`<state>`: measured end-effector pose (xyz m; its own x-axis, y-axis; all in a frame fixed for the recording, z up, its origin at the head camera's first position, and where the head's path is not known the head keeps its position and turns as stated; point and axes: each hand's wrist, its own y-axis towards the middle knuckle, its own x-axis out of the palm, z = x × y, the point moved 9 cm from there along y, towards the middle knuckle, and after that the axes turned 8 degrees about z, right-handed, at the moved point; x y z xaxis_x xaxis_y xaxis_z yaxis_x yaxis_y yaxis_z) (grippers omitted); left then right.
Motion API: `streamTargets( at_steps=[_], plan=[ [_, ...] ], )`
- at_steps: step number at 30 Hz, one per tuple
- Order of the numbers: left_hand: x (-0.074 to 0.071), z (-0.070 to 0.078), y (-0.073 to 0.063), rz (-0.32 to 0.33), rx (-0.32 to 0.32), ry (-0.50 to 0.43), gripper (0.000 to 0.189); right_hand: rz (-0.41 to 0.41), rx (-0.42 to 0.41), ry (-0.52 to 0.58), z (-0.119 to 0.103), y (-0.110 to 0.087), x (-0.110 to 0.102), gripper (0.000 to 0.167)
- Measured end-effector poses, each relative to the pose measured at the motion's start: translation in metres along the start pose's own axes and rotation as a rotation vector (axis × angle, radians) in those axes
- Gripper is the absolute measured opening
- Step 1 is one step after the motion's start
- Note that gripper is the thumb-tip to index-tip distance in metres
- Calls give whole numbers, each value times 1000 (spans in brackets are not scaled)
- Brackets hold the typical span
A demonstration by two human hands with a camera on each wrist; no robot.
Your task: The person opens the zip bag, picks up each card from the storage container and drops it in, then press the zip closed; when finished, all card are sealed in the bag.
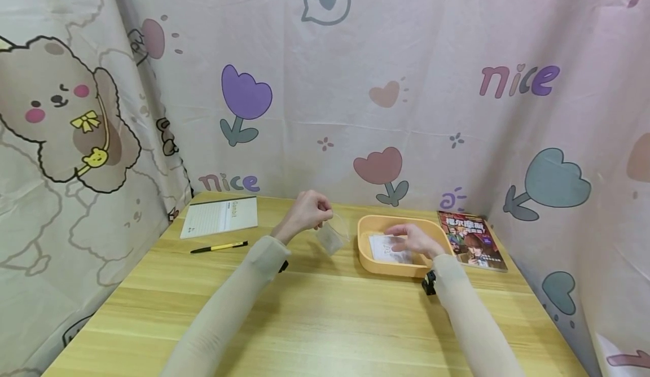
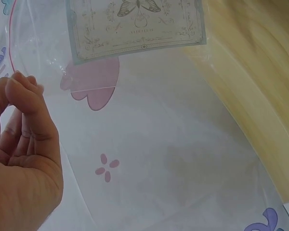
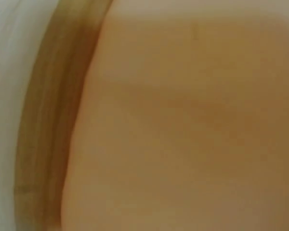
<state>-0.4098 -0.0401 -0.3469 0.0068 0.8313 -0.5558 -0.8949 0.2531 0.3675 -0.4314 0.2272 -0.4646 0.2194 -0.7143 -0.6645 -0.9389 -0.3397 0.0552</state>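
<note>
My left hand (image 1: 306,214) pinches the top edge of a clear zip bag (image 1: 331,238) with finger and thumb, and the bag hangs over the table. A red seal line runs along its edge in the left wrist view, and inside lies a pale card (image 2: 139,29) printed with a butterfly. Over the yellow-orange plastic basket (image 1: 373,267) is my right hand (image 1: 417,241), its fingers loosely extended above a white, grey-printed packet (image 1: 382,249) lying inside. Whether the fingertips touch the packet is unclear. The basket's blurred orange wall (image 3: 183,120) fills most of the right wrist view.
At the back left of the wooden table (image 1: 325,320) lies a notepad (image 1: 218,217), with a yellow and black pen (image 1: 219,247) in front of it. A red-covered comic book (image 1: 474,241) lies right of the basket. Printed curtains (image 1: 315,95) stand behind and at both sides.
</note>
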Motion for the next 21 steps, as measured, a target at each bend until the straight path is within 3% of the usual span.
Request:
streamTargets(
  at_steps=[11, 21],
  plan=[
    [-1, 3, 0, 0, 18, -6, 12, -49, 6, -75, 6, 4, 12, 68],
    [0, 0, -1, 8, 16, -2, 13, -46, -18, -92, 9, 4, 15, 64]
  ],
)
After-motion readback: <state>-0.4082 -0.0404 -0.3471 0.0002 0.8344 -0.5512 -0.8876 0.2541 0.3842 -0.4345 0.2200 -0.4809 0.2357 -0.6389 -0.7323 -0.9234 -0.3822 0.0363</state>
